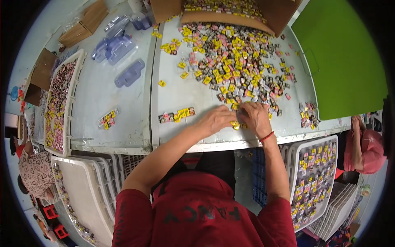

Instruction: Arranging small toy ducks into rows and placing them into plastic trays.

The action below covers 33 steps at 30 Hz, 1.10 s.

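On the white table, my left hand (pixel 219 119) and my right hand (pixel 256 117) meet at the near edge of a loose heap of small yellow, black and pink packets (pixel 234 61). Both hands have bent fingers, pinched around small packets, one of them yellow (pixel 235 124), between the fingertips. Much of what the right fingers hold is hidden. A red cord bracelet circles the right wrist. Beside the left forearm lies a neat row of packets (pixel 177 115). A tight cluster of packets (pixel 308 115) sits to the right of my right hand.
An open cardboard box (pixel 228 17) spills packets at the back. A green panel (pixel 341 57) stands right. Left are clear bluish plastic trays (pixel 129 73), another packet row (pixel 108 118) and a filled white basket (pixel 78 82). Stacked trays (pixel 314 177) flank me; other people work either side.
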### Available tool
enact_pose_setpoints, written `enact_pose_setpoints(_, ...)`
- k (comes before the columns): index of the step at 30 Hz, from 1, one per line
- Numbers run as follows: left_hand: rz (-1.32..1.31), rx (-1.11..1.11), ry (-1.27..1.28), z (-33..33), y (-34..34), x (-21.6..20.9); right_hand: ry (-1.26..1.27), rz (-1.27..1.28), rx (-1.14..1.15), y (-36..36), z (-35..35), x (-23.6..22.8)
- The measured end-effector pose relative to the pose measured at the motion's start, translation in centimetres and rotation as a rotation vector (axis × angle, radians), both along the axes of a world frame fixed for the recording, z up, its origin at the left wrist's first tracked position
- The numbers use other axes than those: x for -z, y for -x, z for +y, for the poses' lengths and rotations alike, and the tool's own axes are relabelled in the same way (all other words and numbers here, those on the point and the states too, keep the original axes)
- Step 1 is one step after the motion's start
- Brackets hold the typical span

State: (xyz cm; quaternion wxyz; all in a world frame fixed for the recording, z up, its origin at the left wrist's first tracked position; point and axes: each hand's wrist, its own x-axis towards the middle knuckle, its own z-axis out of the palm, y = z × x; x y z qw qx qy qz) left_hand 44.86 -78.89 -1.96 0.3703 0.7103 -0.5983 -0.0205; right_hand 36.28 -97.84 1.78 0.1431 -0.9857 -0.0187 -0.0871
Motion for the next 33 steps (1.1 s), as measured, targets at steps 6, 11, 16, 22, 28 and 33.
enact_pose_setpoints(6,-0.034,-0.072,0.046,0.2,1.1,0.5,-0.028,-0.186,-0.058,0.3,0.7,0.9)
enact_pose_setpoints(11,-0.036,-0.137,0.081,0.1,2.5,1.1,0.001,-0.254,-0.100,0.2,1.0,0.9)
enact_pose_setpoints(16,-0.087,-0.197,0.104,0.5,3.3,1.2,0.014,-0.224,-0.172,0.0,0.8,1.0)
enact_pose_setpoints(22,-0.112,-0.278,0.279,-1.1,3.4,2.6,-0.042,-0.160,-0.235,-0.9,-0.6,1.7)
enact_pose_setpoints(28,-0.126,-0.281,0.162,-0.7,4.0,2.4,-0.062,-0.128,-0.205,-0.6,0.5,0.6)
enact_pose_setpoints(33,-0.039,-0.303,0.256,4.2,4.8,-1.2,-0.013,-0.231,-0.150,-0.1,2.2,0.2)
